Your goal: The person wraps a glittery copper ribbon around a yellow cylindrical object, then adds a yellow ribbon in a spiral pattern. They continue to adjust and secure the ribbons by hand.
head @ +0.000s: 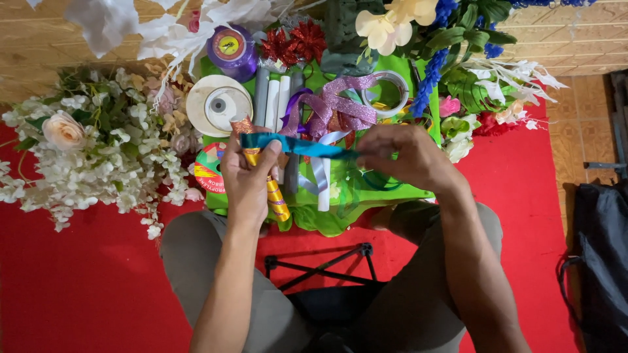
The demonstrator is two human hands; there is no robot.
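Ribbon: a teal ribbon (297, 146) stretched level between both hands, above the green tray (418, 189).
Left hand: the left hand (247, 175) has its fingers (268, 153) clenched on the ribbon's left end, with a gold ribbon roll (275, 196) apparently held in the same grip.
Right hand: the right hand (402, 157) pinches the ribbon's right end; the fingertips are partly hidden.
Tray: holds a purple glitter ribbon (340, 104), a white spool (219, 104) and a tape ring (387, 91).
Around: white flowers (98, 157) at left, on a red cloth (78, 281).
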